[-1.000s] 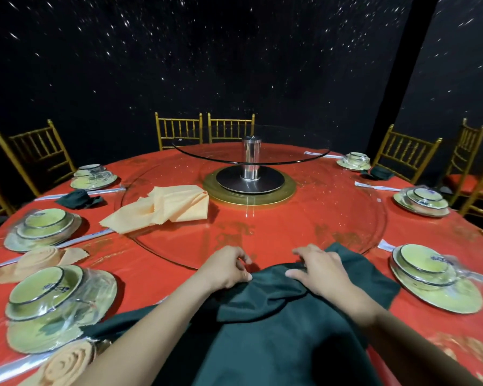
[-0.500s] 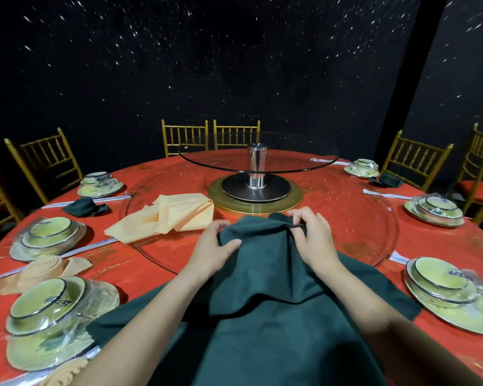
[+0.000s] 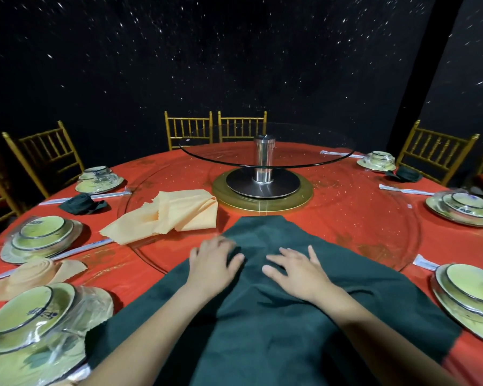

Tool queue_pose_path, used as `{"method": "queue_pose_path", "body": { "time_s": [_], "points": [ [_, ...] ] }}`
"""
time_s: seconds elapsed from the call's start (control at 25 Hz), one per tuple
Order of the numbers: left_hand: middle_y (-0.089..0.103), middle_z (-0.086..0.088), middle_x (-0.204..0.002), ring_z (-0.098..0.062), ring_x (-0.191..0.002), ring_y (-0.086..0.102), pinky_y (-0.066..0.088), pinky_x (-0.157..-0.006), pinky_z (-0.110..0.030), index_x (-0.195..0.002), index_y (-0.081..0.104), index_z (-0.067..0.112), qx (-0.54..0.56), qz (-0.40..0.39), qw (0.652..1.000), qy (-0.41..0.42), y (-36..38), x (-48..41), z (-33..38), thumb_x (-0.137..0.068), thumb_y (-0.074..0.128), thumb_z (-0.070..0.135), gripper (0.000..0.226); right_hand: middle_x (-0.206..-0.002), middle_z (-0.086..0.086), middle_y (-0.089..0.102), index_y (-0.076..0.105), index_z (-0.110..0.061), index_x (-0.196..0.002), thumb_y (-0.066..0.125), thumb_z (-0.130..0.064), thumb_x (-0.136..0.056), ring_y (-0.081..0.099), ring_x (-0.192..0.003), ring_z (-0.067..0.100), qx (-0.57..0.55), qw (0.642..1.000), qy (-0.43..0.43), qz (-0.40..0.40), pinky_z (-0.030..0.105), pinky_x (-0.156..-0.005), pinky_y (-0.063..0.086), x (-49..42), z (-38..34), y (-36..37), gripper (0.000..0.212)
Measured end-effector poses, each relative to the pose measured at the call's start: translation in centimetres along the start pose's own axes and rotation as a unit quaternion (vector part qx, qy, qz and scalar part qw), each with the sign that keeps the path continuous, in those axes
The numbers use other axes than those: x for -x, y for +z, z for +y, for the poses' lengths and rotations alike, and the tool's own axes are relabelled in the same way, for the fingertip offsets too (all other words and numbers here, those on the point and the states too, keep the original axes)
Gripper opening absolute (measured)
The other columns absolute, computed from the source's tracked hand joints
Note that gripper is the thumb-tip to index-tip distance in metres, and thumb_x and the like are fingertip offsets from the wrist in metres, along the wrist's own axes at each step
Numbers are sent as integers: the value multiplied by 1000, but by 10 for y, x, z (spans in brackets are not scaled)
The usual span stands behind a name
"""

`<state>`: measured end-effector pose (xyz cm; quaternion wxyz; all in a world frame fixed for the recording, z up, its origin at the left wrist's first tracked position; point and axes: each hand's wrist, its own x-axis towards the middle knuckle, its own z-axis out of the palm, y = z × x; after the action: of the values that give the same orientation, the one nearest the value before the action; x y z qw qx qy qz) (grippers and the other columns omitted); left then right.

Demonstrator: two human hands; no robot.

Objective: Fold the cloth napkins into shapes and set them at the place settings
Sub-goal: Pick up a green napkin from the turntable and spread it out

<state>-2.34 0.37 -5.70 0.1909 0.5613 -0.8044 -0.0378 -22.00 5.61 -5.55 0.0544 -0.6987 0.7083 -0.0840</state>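
In the head view, the green napkin (image 3: 276,316) lies spread on the red table (image 3: 360,213) directly in front of the person, its long axis running away from the body toward the turntable (image 3: 264,174), where its far edge ends just short of the gold base ring. Both hands lie flat and open on it, palms down and fingers spread, gripping nothing: the left hand (image 3: 214,264) sits at the cloth's left slope, its fingers over a raised fold, and the right hand (image 3: 297,271) a little nearer the body, on the middle of the cloth. They are apart, with a soft ridge of fabric between them. The far edge lies beyond both sets of fingertips, and the left hand looks slightly nearer to it. The napkin is matte, thick-looking and limp, with shallow wrinkles; it should crease readily but slide on the smooth tablecloth. Left of it, a peach napkin (image 3: 168,215) lies loosely folded on the glass ring. A rolled peach napkin (image 3: 35,275) sits between wrapped bowl sets at the left, so this fold seems an early step.
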Motion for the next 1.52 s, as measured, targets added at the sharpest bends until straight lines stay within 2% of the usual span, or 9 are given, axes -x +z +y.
{"method": "queue_pose_path", "body": {
  "time_s": [0.24,0.44,0.6,0.76,0.96,1.24,1.32,1.44,1.52],
  "points": [
    [28,6,-153,-17,-140,22,20,-109,-43,-141,36,34,-71,-92,993,31,6,29,-7,-95,31,56,52,-157,-1,19,28,-40,-144,24,-70,-88,12,-144,11,56,998,-21,-10,45,-115,-8,20,6,-2,64],
    [14,-1,-158,-20,-145,10,10,-115,-47,-149,24,24,-8,-116,993,6,-11,24,-7,-99,26,49,56,-152,-7,30,40,-38,-139,4,-83,-67,16,-142,2,-67,989,-30,125,32,-115,-8,76,10,-22,92],
    [14,2,-157,-18,-145,12,13,-118,-40,-148,25,24,47,-84,988,122,-32,90,16,-91,29,62,69,-145,-23,20,35,-44,-137,-3,-97,-53,3,-131,-15,-61,995,-81,17,19,-110,-16,165,32,-11,107],
    [21,-1,-156,-15,-144,17,13,-117,-27,-145,32,28,97,-173,956,215,-32,176,41,-64,9,92,106,-151,-21,13,29,-46,-139,-4,-98,-46,-9,-130,-17,-32,992,-95,-73,16,-107,-23,228,42,9,112],
    [23,7,-155,-5,-143,9,1,-117,-32,-139,42,36,118,-265,907,306,-21,255,84,-69,66,65,79,-147,-24,10,27,-45,-139,13,-102,-44,-13,-128,-21,-57,985,-128,-97,11,-102,-24,277,44,0,112],
    [51,15,-136,11,-128,18,11,-113,-33,-113,68,31,144,-224,925,273,-13,277,89,-84,47,52,42,-144,-29,-10,6,-48,-141,42,-95,-47,-14,-133,-17,-37,972,-172,-153,17,-108,-20,336,50,3,112],
    [65,14,-118,13,-118,38,26,-107,-25,-105,72,24,215,-211,925,230,-16,277,95,-84,50,47,38,-145,-28,-3,16,-49,-140,51,-78,-60,-7,-134,-19,-50,980,-166,-97,23,-114,-14,341,43,7,92],
    [72,12,-88,12,-81,58,46,-82,-22,-91,75,14,307,-181,918,174,-28,278,108,-88,63,27,18,-130,-25,45,54,-44,-112,50,-37,-70,34,-120,-19,-126,977,-154,82,40,-112,26,341,45,5,42],
    [66,20,-72,10,-68,55,45,-73,-22,-85,73,18,354,-183,905,148,-36,282,116,-86,66,24,10,-104,-39,59,59,-38,-98,53,-26,-74,52,-103,-17,-202,962,-121,134,21,-102,35,340,47,-6,27]
  ]
}}
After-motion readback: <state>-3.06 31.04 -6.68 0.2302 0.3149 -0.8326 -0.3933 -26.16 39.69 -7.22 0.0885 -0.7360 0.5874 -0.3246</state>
